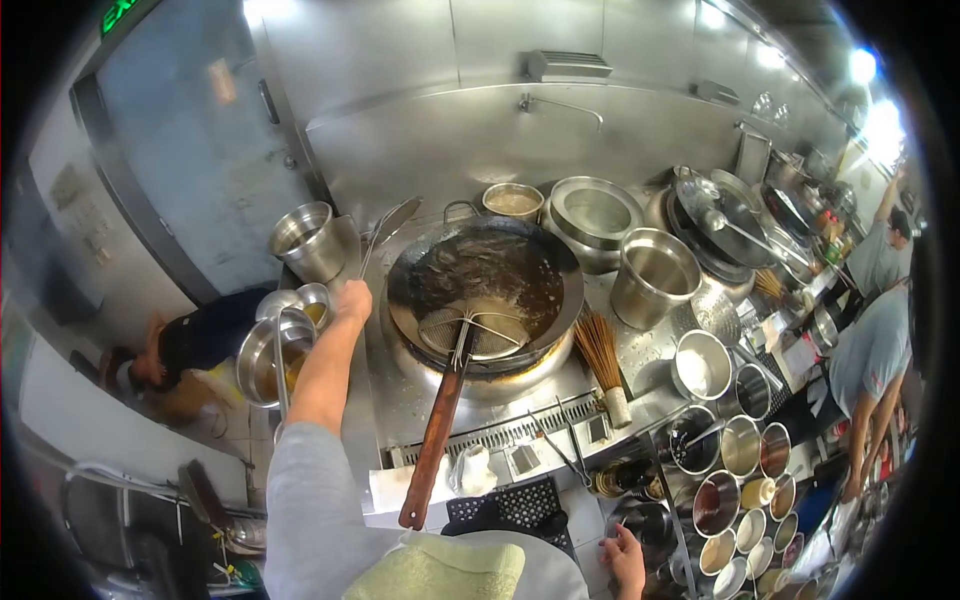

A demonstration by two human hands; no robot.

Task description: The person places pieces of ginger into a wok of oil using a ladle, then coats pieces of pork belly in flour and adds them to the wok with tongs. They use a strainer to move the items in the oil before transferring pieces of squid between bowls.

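My left hand [352, 300] is closed around the handle of a metal skimmer [395, 218], whose round head is up and left of the wok. A large wok [400, 290] with dark bubbling liquid sits on the stove in the middle. Across its front rim lies a wire strainer [485, 335], its wooden handle [437, 450] pointing toward me. Low at the right, my right hand [624, 560] hangs in front of the counter with its fingers partly curled. Whether anything is in it cannot be made out.
Steel pots [655, 280] and a bamboo brush [600, 360] stand right of the wok. Many bowls [718, 500] fill the lower right. Co-workers [870, 345] are at the far right; another person [190, 345] bends down at the left. Tongs [565, 440] lie at the counter's front edge.
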